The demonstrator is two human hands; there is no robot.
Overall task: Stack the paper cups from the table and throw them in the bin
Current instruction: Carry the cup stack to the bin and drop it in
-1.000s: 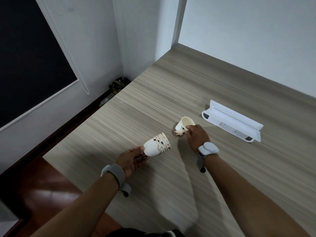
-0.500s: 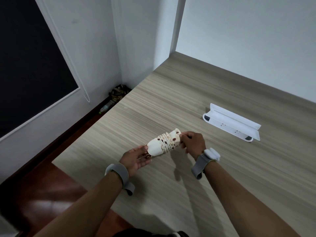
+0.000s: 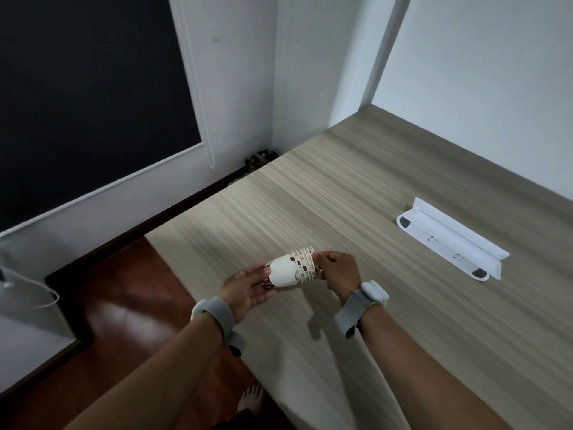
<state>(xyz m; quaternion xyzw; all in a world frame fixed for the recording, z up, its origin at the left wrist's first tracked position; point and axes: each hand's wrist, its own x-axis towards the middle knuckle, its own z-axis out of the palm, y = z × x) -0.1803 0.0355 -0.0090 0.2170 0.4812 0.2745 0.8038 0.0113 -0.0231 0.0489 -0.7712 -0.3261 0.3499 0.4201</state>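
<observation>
Above the table (image 3: pixel 387 187) edge, the stack of paper cups (image 3: pixel 293 271) is held sideways: base cradled in the half-open left hand (image 3: pixel 246 290), rims pinched by the closed right hand (image 3: pixel 339 271). Light, crushable; gentle end pressure is judged best.

white tray (image 3: pixel 451 240), dark window (image 3: pixel 80 88)

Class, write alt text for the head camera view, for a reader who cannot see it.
Two hands hold a nested stack of paper cups sideways above a wooden table: the left hand at its base, the right hand at its open end. A white tray-like case lies further right.
</observation>
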